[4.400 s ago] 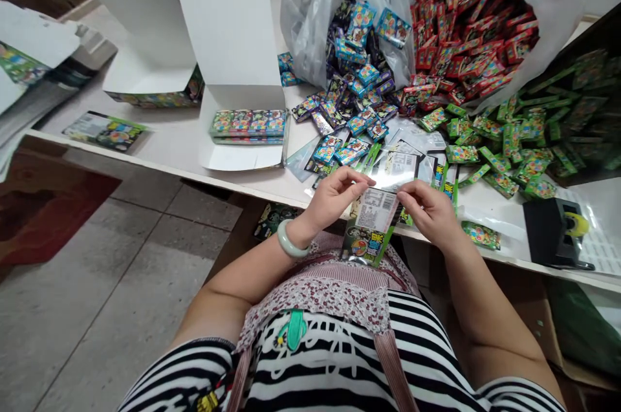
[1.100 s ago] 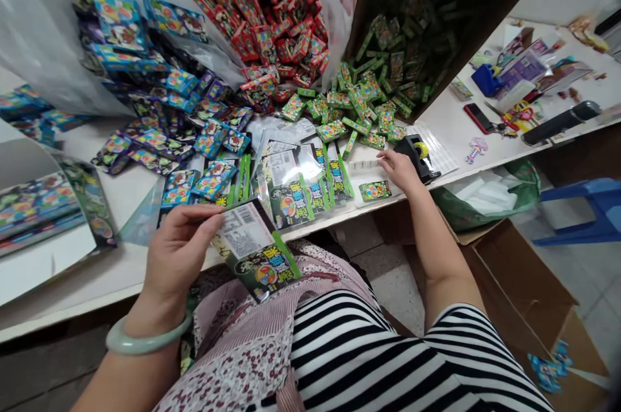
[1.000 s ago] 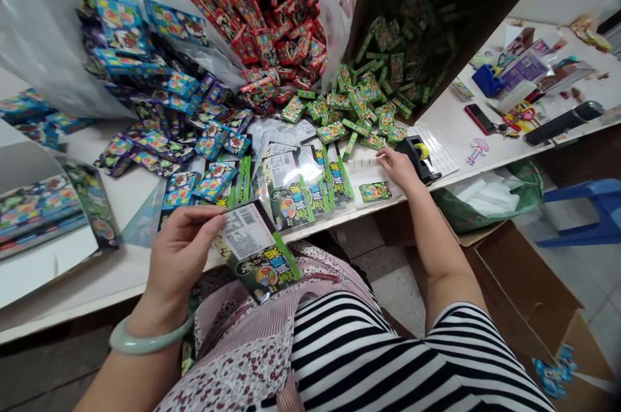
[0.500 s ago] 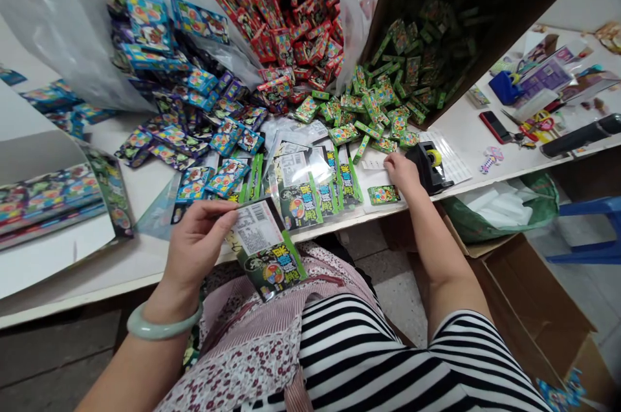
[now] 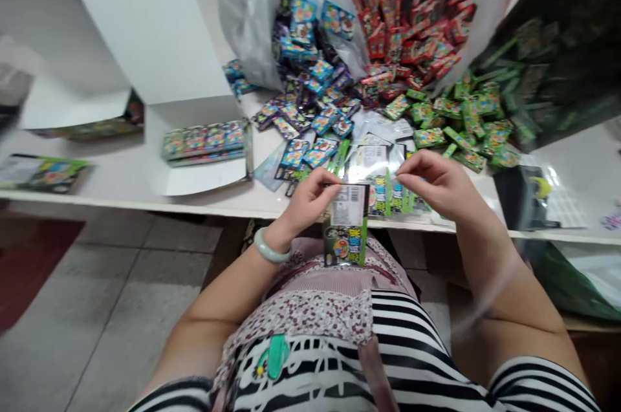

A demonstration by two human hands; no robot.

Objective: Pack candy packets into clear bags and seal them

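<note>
My left hand (image 5: 313,202) pinches the top edge of a flat black-and-green packet (image 5: 347,231) with a white barcode label. The packet hangs in front of my apron, below the table edge. To its right, my right hand (image 5: 439,185) is raised with thumb and forefinger pinched together; whatever is between them is too small to make out. Similar packets (image 5: 381,195) lie overlapping on the table behind both hands, partly covered by my right hand. Blue small packs (image 5: 320,152) rest on some packets at their left.
Piles of blue and purple packs (image 5: 315,85), red boxes (image 5: 412,30) and green boxes (image 5: 473,111) spill across the back. White cartons (image 5: 204,182) stand open at left, one holding packs. A black tape dispenser (image 5: 521,195) sits at right, beside a white sheet (image 5: 565,205).
My right hand has left the small green pack and white strip by the tape dispenser and moved left towards the held packet. The packet now hangs more upright. The view has swung left.
</note>
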